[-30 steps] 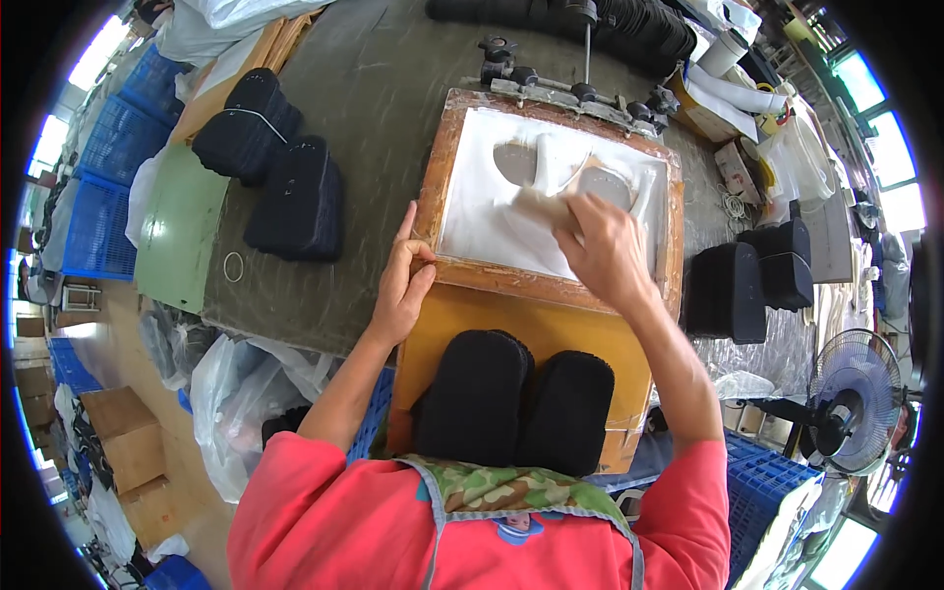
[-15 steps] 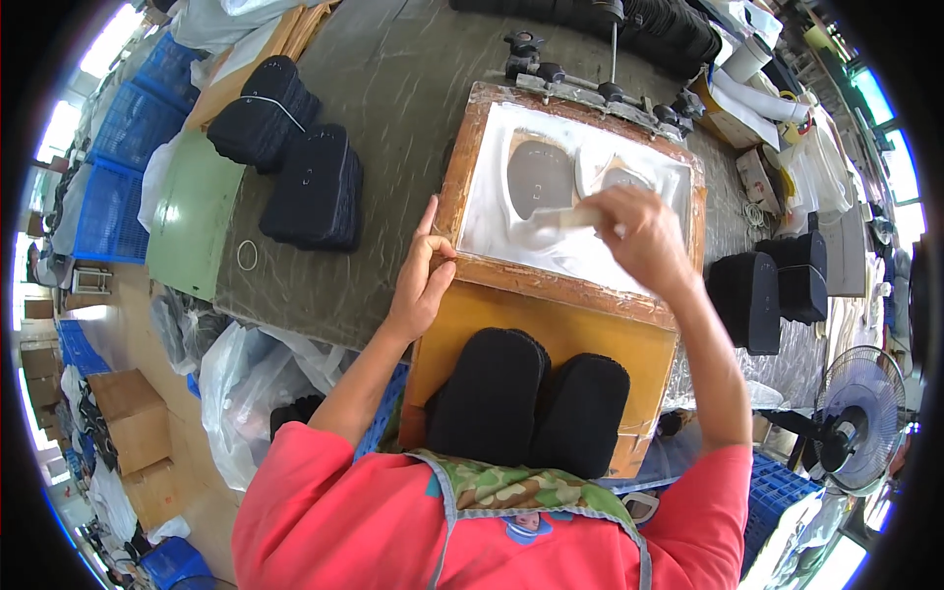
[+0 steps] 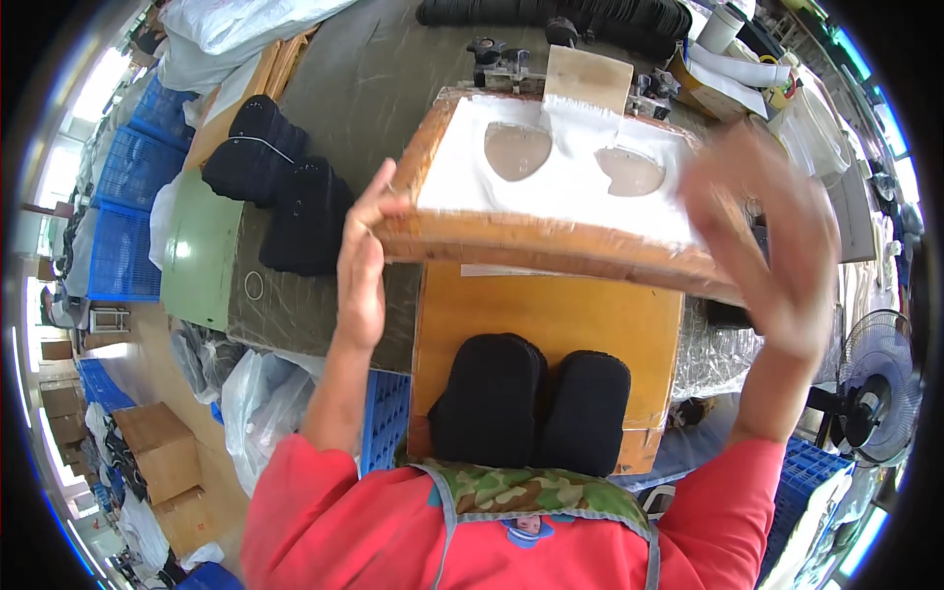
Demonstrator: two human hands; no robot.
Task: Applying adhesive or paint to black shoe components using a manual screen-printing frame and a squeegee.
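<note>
Screen frame: raw wood, rough taped edge; mesh white, matt cloth. Board beneath: smooth orange wood. Black pads near: matt knit cloth. Worktop: grey, dull. Crates far left: blue plastic.

Orange board under black stacks

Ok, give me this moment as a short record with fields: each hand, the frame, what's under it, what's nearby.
left hand: grips the near left corner of the wooden screen frame
right hand: blurred, at the frame's right end; grip cannot be told
frame: tilted up at its near edge, white mesh with two oval windows
under it: orange board
on board: two black pad stacks
left of frame: more black pad stacks on grey table
</note>
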